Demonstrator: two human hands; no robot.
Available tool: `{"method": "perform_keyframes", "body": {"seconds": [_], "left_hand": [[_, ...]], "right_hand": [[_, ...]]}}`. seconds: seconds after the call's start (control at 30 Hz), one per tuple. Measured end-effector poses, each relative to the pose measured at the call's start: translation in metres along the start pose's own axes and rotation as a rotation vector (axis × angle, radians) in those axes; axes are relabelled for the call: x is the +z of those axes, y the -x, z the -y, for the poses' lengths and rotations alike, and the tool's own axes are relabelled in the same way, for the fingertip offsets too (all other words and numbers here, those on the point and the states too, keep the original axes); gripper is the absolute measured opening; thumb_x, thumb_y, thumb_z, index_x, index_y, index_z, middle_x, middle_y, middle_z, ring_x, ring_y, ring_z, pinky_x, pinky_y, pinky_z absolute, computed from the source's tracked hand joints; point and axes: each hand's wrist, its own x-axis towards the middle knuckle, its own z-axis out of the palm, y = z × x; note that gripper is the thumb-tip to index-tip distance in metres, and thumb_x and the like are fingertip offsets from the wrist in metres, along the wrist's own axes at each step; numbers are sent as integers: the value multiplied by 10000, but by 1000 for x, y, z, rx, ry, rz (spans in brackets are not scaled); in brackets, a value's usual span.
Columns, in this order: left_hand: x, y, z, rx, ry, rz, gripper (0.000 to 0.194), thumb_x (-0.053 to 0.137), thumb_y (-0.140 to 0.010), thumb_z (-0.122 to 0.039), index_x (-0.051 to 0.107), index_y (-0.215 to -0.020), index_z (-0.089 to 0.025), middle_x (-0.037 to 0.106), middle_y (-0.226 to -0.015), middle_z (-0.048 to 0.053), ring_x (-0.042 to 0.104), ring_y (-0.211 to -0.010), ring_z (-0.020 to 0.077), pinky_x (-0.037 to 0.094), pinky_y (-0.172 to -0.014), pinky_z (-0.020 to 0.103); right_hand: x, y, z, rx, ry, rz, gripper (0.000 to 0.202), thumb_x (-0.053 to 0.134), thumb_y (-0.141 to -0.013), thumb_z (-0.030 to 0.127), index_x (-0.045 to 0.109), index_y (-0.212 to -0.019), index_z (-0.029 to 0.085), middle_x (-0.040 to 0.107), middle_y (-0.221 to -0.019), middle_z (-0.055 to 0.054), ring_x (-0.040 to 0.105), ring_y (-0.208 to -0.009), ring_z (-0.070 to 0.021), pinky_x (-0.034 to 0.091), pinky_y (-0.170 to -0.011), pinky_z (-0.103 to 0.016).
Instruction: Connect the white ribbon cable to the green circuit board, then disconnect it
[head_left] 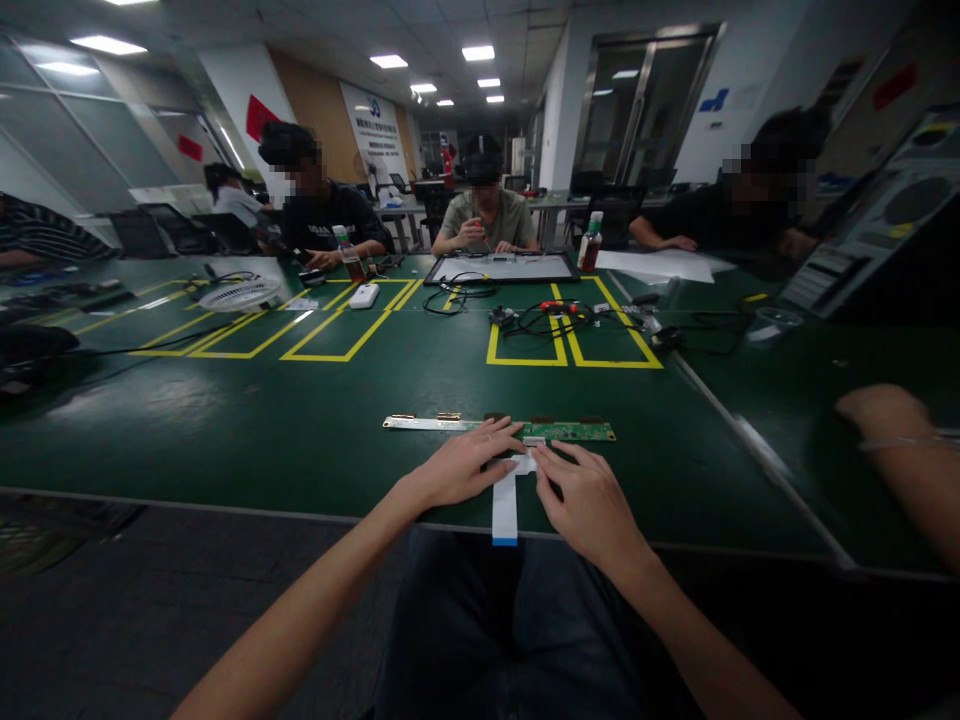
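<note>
A long, narrow circuit board (581,431) lies on the green table in front of me, its left part pale and its right part green. A white flat ribbon cable (505,505) with a blue end runs from a connector (534,441) on the board's near edge towards the table edge. My left hand (474,462) rests with fingers stretched over the board's middle, its thumb touching the cable. Beside the connector, my right hand (589,495) has its fingertips on the cable's upper end. How firmly they grip it is partly hidden.
Across the table, a co-worker (487,215) handles a flat panel (502,267). Black cables and a red-handled tool (559,308) lie midway, near yellow tape outlines. Bottles (591,243), a white box (364,296) and a computer case (877,215) stand farther off. Another person's arm (900,440) is at right.
</note>
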Motion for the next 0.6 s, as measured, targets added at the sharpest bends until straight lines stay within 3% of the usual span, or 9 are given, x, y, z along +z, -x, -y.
{"method": "perform_keyframes", "body": {"seconds": [0.2,0.6], "left_hand": [[-1,0,2,18,-1,38,421,423,-1118,-361,548,-1520,-372,475,-1636,-6,265,-1613,234,320,-1291,526],[-2,0,6,63,7,51,461,458,-1093,-300,541,-1543,-359,466,-1630,-13,236,-1618,244,302,-1299,538]], "right_hand": [[1,-1,1,4,13,-19,369,510,-1032,220,715,-1339,230,743,-1333,-80,642,-1283,-282,505,-1064,-507],[0,-1,0,16,4,-2,374,496,-1036,213,716,-1337,242,737,-1346,-68,634,-1301,-280,508,-1067,-522]]}}
